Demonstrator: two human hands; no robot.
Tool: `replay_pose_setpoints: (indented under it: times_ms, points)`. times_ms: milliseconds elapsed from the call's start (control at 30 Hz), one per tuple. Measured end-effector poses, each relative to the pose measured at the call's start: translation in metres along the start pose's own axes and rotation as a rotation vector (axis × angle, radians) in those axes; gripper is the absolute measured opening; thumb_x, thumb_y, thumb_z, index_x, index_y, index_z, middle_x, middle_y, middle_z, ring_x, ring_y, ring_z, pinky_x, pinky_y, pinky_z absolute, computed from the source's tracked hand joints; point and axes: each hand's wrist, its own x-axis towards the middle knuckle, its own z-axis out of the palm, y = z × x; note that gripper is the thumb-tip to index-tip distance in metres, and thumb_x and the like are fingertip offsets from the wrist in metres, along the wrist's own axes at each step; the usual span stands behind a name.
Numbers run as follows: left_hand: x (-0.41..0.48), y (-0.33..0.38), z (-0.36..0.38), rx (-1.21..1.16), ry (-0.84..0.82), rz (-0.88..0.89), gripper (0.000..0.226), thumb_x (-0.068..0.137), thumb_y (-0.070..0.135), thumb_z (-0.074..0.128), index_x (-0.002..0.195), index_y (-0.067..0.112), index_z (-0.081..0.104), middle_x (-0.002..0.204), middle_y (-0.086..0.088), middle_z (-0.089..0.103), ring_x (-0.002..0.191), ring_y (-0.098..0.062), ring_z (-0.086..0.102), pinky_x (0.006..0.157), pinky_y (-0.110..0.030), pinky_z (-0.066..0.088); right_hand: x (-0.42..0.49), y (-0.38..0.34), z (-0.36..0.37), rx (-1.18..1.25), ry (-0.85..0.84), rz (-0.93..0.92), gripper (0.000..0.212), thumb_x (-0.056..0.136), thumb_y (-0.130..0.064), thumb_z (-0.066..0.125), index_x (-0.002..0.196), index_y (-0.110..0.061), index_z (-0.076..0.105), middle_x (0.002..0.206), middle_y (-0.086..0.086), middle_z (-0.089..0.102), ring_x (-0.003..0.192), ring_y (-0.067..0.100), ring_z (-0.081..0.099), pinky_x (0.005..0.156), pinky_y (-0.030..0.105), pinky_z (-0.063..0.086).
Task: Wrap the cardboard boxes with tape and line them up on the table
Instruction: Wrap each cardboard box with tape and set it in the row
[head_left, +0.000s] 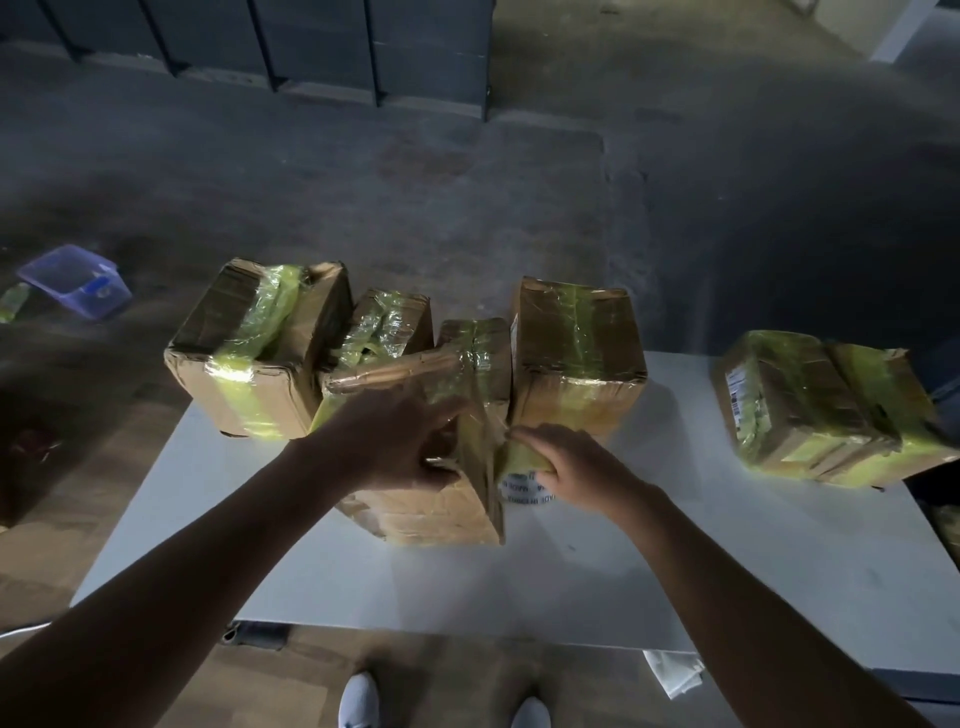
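Broad white counter (623, 571), smooth and matte. Along its far edge, three finished boxes (576, 364) in a rough row, with a lone box (831, 410) well apart at the right. All crumpled brown cardboard under glossy yellow-green film. At centre, just near of the row, the box in work (431, 514): dented, soft-cornered, probably light (likely to slide under a pull of tape). Best held across bare cardboard, off the slick film. Left hand (400, 441) clamped over its upper left edge. Right hand (566, 457) curled round the tape roll (519, 491), close against the box's right side.
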Motion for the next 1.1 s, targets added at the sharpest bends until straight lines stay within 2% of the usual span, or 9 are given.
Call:
replay_pose_setpoints:
  times_ms: [100, 200, 333, 467, 633, 800, 933, 1000, 1100]
  points:
    - [0.006, -0.004, 0.001, 0.062, -0.032, 0.018, 0.080, 0.077, 0.068, 0.063, 0.143, 0.041, 0.027, 0.115, -0.007, 0.061, 0.094, -0.023, 0.063, 0.068, -0.027, 0.046, 0.001, -0.004, 0.011, 0.113, 0.011, 0.077, 0.062, 0.090, -0.008, 0.060, 0.146, -0.023, 0.040, 0.139, 0.006, 0.050, 0.117, 0.022, 0.056, 0.091, 0.032, 0.050]
    - [0.010, -0.019, -0.010, -0.053, -0.084, -0.024, 0.078, 0.085, 0.064, 0.056, 0.147, 0.045, 0.013, 0.127, 0.000, 0.061, 0.095, -0.014, 0.064, 0.068, -0.023, 0.046, 0.004, -0.005, 0.011, 0.258, 0.073, 0.156, 0.064, 0.090, -0.006, 0.059, 0.146, -0.025, 0.036, 0.123, 0.002, 0.057, 0.094, 0.012, 0.059, 0.070, 0.017, 0.044]
    - [0.023, -0.041, -0.015, -0.338, -0.067, -0.141, 0.038, 0.098, 0.033, 0.054, 0.135, 0.033, 0.048, 0.106, 0.006, 0.072, 0.069, 0.014, 0.051, 0.059, -0.011, 0.035, 0.002, -0.007, 0.009, 0.408, 0.099, 0.215, 0.049, 0.089, -0.010, 0.058, 0.125, -0.038, 0.042, 0.087, -0.008, 0.056, 0.072, 0.004, 0.056, 0.058, 0.017, 0.041]
    - [0.040, -0.044, 0.019, -0.263, -0.045, -0.248, 0.017, 0.096, 0.028, 0.056, 0.111, 0.025, 0.064, 0.099, 0.001, 0.072, 0.081, -0.013, 0.062, 0.059, -0.023, 0.033, 0.004, -0.008, 0.019, 0.429, 0.056, 0.375, 0.024, 0.089, -0.017, 0.052, 0.103, -0.037, 0.050, 0.088, -0.006, 0.059, 0.075, 0.015, 0.059, 0.061, 0.032, 0.045]
    - [0.067, -0.049, 0.054, -0.223, -0.044, -0.278, 0.025, 0.094, 0.031, 0.059, 0.119, 0.031, 0.063, 0.112, 0.003, 0.070, 0.101, -0.022, 0.065, 0.071, -0.028, 0.038, 0.006, -0.001, 0.030, 0.467, -0.018, 0.471, 0.024, 0.091, -0.011, 0.053, 0.112, -0.021, 0.058, 0.094, 0.006, 0.066, 0.079, 0.028, 0.064, 0.065, 0.040, 0.052]
    - [0.066, -0.015, 0.079, -0.327, 0.074, -0.384, 0.034, 0.093, 0.022, 0.061, 0.125, 0.010, 0.059, 0.122, -0.012, 0.063, 0.112, -0.030, 0.056, 0.089, -0.043, 0.048, 0.010, 0.001, 0.043, 0.468, -0.045, 0.568, 0.016, 0.095, -0.015, 0.049, 0.104, -0.018, 0.061, 0.087, 0.008, 0.068, 0.071, 0.024, 0.061, 0.059, 0.034, 0.046]
    - [0.030, 0.056, 0.089, -0.279, 0.363, -0.071, 0.025, 0.089, 0.024, 0.047, 0.097, 0.010, 0.067, 0.099, -0.009, 0.065, 0.097, -0.027, 0.057, 0.080, -0.037, 0.047, 0.005, 0.001, 0.055, 0.455, -0.032, 0.545, 0.020, 0.095, -0.007, 0.049, 0.079, -0.008, 0.061, 0.069, 0.009, 0.058, 0.062, 0.025, 0.053, 0.055, 0.034, 0.037]
    - [0.016, 0.088, 0.102, -0.270, 0.281, 0.131, 0.017, 0.079, 0.022, 0.060, 0.089, 0.012, 0.069, 0.092, -0.006, 0.067, 0.093, -0.026, 0.061, 0.083, -0.037, 0.049, 0.002, 0.005, 0.060, 0.441, -0.032, 0.543, 0.021, 0.093, -0.004, 0.049, 0.076, 0.001, 0.062, 0.072, 0.017, 0.061, 0.066, 0.031, 0.056, 0.059, 0.040, 0.039]
    - [0.014, 0.098, 0.118, -0.167, -0.045, 0.067, 0.037, 0.073, 0.023, 0.071, 0.108, 0.012, 0.069, 0.111, -0.008, 0.066, 0.113, -0.030, 0.058, 0.100, -0.040, 0.043, -0.002, 0.012, 0.066, 0.436, -0.031, 0.536, 0.019, 0.088, -0.004, 0.048, 0.082, 0.002, 0.066, 0.076, 0.015, 0.068, 0.073, 0.028, 0.065, 0.063, 0.035, 0.045]
